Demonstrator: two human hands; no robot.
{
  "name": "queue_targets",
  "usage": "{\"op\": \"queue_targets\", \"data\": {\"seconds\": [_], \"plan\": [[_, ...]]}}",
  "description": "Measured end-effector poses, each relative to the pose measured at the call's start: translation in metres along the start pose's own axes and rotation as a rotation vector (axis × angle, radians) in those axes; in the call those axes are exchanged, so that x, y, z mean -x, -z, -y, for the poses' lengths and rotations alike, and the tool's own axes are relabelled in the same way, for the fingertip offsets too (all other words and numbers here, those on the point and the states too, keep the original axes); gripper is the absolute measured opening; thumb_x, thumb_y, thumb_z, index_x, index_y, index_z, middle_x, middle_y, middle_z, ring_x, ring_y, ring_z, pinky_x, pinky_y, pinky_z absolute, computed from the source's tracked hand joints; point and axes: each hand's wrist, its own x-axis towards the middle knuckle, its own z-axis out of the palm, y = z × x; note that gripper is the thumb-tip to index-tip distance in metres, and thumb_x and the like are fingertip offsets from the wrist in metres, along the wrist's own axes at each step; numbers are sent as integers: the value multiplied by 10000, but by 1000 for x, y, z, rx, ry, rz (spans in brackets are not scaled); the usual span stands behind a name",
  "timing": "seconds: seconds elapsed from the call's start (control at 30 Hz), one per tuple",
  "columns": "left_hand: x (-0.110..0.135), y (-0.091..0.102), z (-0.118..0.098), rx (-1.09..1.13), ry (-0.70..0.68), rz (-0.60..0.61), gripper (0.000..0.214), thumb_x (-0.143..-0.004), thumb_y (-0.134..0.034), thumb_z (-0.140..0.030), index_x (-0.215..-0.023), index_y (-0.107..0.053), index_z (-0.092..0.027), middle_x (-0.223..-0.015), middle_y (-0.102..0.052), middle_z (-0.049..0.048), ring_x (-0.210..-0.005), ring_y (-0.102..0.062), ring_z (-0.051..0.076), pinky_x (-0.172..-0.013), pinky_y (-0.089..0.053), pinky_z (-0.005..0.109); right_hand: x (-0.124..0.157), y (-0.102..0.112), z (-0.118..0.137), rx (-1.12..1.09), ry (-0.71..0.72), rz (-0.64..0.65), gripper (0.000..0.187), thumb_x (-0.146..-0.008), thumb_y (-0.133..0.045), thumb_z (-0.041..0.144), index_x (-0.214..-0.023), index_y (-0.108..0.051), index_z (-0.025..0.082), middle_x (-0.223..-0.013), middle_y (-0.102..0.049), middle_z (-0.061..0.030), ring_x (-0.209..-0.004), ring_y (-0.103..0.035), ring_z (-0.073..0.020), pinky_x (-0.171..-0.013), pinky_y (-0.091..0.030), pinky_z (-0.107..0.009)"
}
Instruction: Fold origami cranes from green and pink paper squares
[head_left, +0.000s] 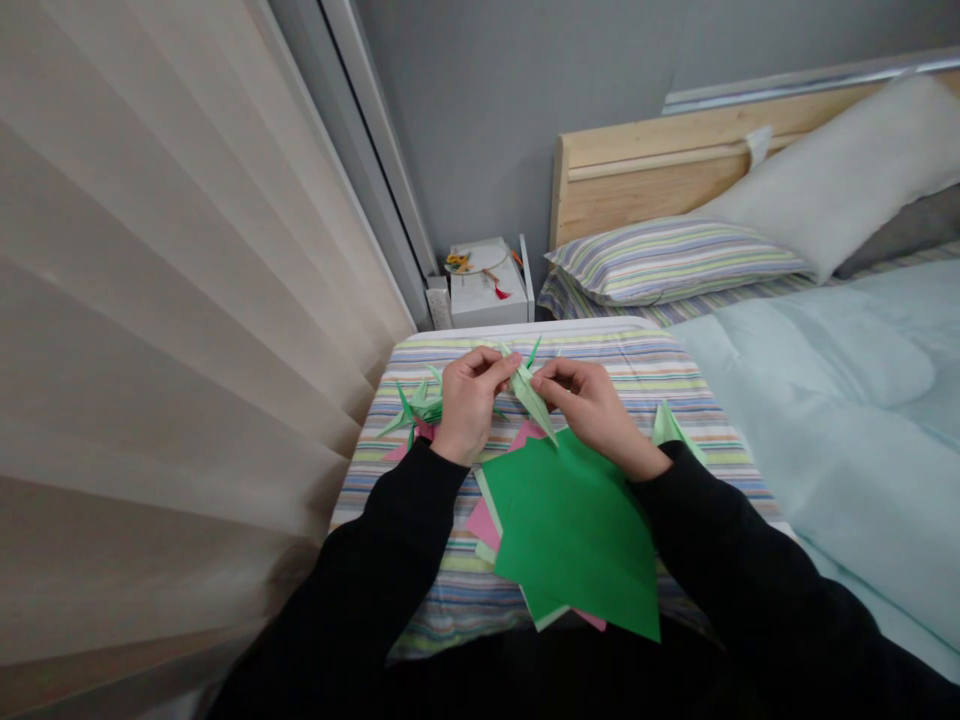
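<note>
Has a fanned stack of coloured sheets (577, 530) at lower centre, presumably for easy reach. Pinches the pale green folded paper (534, 402) near frame centre with left hand (470, 400) and right hand (589, 402), seemingly to steady its narrow folds. Has other folded pieces (426, 404) left of centre, likely to free the working spot.

Pale green folded paper (532, 397) — slim, creased and pointed — slants over the tabletop (634, 362), one tip toward the near edge.
</note>
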Motion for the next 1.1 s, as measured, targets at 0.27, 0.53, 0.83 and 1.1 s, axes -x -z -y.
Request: {"op": "queue_targets", "data": {"seconds": [0.27, 0.53, 0.83, 1.1], "plan": [[-3, 1, -4, 87, -12, -99, 358, -688, -865, -277, -575, -545, -166, -550, -460, -56, -527, -400, 61, -512, -325, 204, 2, 2, -9, 7, -48, -11, 229, -850, -636, 312, -661, -604, 187, -594, -562, 25, -592, -519, -132, -620, -416, -293], [-1, 0, -7, 133, 140, 15, 379, -650, -908, -327, -666, -566, -165, -593, -530, -54, -528, -485, 54, -514, -387, 181, 2, 2, -8, 16, 10, -108, 217, -843, -691, 384, -767, -646, 186, -686, -593, 15, -645, -509, -139, -635, -391, -295], [2, 5, 3, -128, 152, 173, 297, -717, -840, -338, -617, -637, -147, -542, -575, -23, -489, -493, 76, -496, -352, 226, 2, 4, -10, 63, 24, -114, 183, -834, -698, 353, -777, -673, 181, -729, -667, -14, -685, -575, -160, -663, -414, -304], [2, 4, 2, -150, 93, 169, 282, -725, -817, -313, -601, -621, -154, -524, -551, -32, -473, -465, 77, -477, -324, 234, 1, 1, -6, 54, 63, -129, 127, -815, -646, 273, -729, -661, 181, -673, -627, 8, -650, -537, -145, -642, -395, -291]]}}
